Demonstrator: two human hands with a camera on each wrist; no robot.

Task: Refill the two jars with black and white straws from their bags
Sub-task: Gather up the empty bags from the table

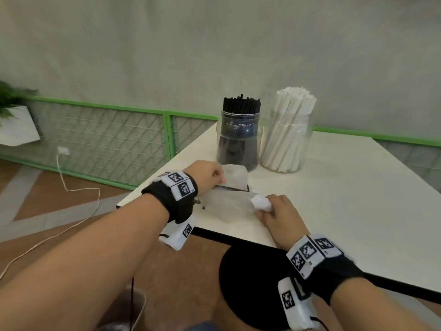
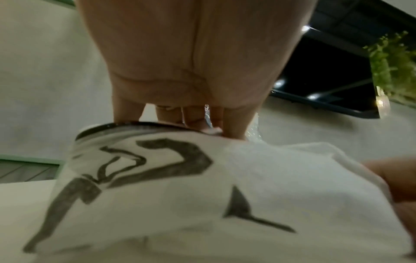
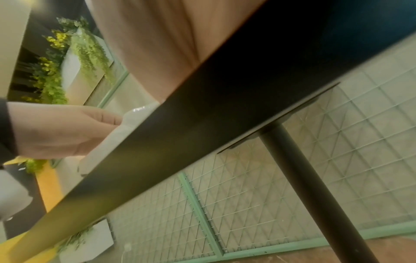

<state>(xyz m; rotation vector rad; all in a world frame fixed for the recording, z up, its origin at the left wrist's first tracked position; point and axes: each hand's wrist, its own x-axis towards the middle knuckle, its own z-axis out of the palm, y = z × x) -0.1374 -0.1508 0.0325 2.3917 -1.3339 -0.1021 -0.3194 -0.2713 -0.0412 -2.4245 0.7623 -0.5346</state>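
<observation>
My right hand grips the bag's rolled end on the worktop; my left hand pinches its far edge. Both jars stand full.

Bare forearms, banded wrists — two hands rigged with cameras

Each wrist wears a black fabric band topped by white blocks printed with black-and-white square code markers; a white camera housing bearing another marker hangs beneath the left wrist, and its twin beneath the right wrist trails a thin black cable — no sleeves cover the arms.
</observation>
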